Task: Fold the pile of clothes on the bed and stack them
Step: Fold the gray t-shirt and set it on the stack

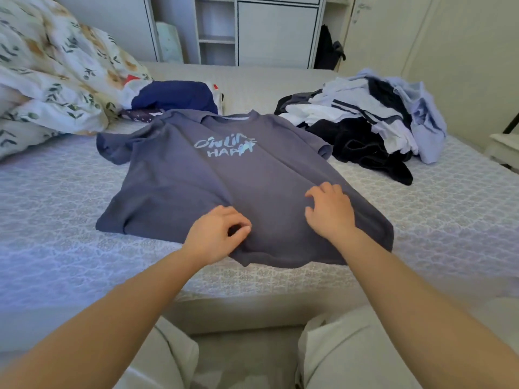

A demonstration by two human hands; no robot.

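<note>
On the bed (70, 192), T-shirt (224, 192) lies collar away; left hand (216, 237) pinches hem, right hand (330, 211) rests open.

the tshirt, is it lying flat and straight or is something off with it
Mostly flat, print up, but the T-shirt is bunched at the near hem, where the left hand pinches a fold. The right hand rests on the cloth. Its left sleeve is crumpled.
</note>
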